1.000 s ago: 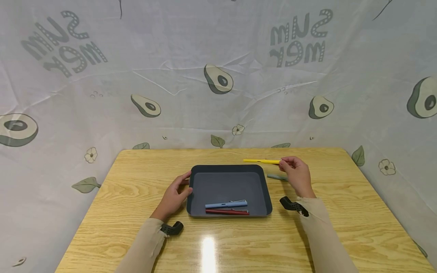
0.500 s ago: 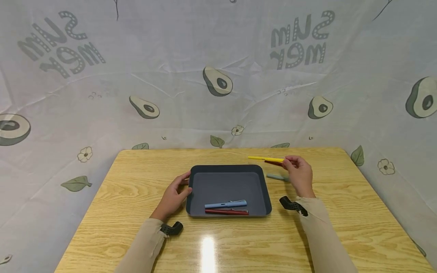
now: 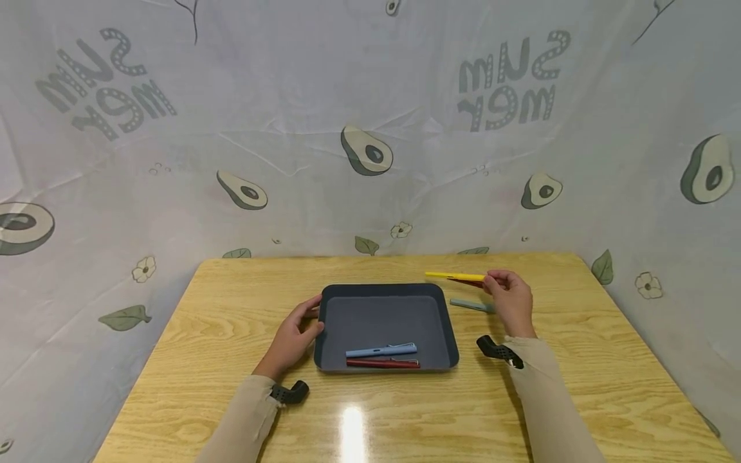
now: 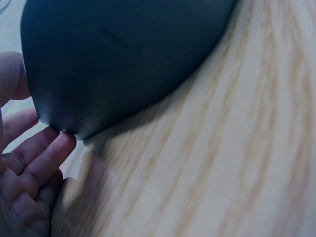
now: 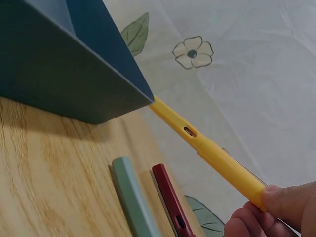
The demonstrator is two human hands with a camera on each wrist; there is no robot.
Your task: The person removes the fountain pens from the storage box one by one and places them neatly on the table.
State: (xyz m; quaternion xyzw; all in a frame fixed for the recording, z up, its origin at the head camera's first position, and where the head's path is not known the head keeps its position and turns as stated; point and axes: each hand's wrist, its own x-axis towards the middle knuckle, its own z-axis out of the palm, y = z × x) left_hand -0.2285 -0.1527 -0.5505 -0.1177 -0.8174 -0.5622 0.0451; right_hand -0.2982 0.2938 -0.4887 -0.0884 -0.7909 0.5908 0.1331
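Observation:
My right hand (image 3: 511,302) pinches a yellow fountain pen (image 5: 207,148) by its cap end. The pen is level, barrel pointing left, above the table behind the tray's right back corner. Below it lies a dark red pen (image 5: 170,197), partly covered in the head view, and nearer me a pale green pen (image 5: 132,197), its right end hidden by the hand. A dark grey tray (image 3: 379,318) holds a blue pen (image 3: 379,351) and a dark red pen (image 3: 382,363), side by side along its front. My left hand (image 3: 289,337) rests against the tray's left wall, fingers and thumb spread at the rim.
The wood-grain table (image 3: 243,302) carries the tray near its middle. Behind and beside it hangs a pale cloth (image 3: 312,212) printed with avocados, leaves and flowers. Black curved pieces (image 3: 289,392) stick out at both wrists.
The right hand and yellow pen have shifted slightly right, exposing more of the dark red pen on the table. The left hand and tray stay put. The head view has tilted slightly upward.

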